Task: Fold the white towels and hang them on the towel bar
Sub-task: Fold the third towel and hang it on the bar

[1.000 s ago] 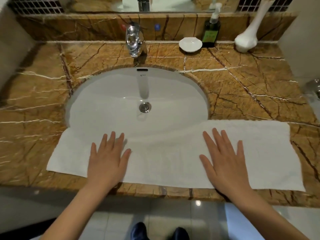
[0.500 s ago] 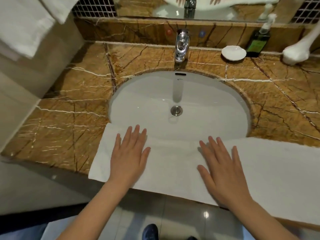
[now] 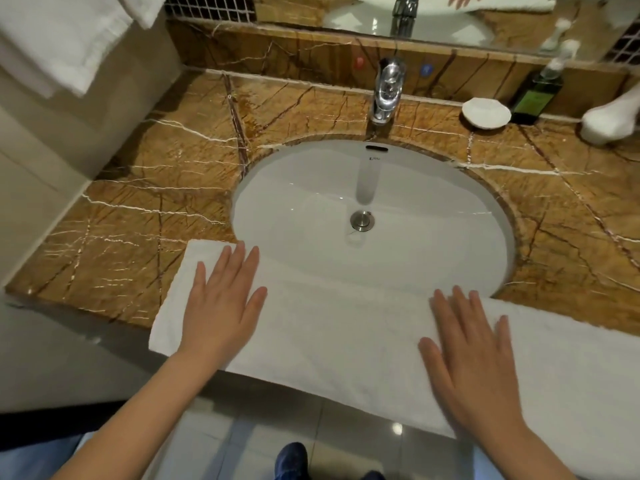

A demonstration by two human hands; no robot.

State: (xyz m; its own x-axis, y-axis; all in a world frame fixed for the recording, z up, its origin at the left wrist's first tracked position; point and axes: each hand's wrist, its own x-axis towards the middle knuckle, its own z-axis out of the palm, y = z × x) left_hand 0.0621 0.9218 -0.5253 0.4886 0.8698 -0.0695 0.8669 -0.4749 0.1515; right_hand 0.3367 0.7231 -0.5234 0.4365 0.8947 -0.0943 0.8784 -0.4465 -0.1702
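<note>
- The left hand lies palm down on the towel, fingers straight and close together, thumb held out to the side; its fingertips reach the far edge, close to the towel's left end.
- The right hand lies flat on the same towel further right, fingers straight and a little fanned, with the tips at the far edge where it meets the sink.
- The towel is a long white folded strip along the front edge of the counter. Its far edge covers the near rim of the sink, its near edge hangs slightly past the counter front, and its right end runs out of view.
- Behind the basin stands a chrome tap; a round drain sits in the bowl.
- Right of the tap, against the back ledge, are a white dish, a dark green bottle with a pump, and a white object I cannot identify, partly cut off.
- More white towels hang at the upper left, over the wall beside the counter.
- A mirror runs along the top.
- A dark shoe shows on the tiled floor below.
</note>
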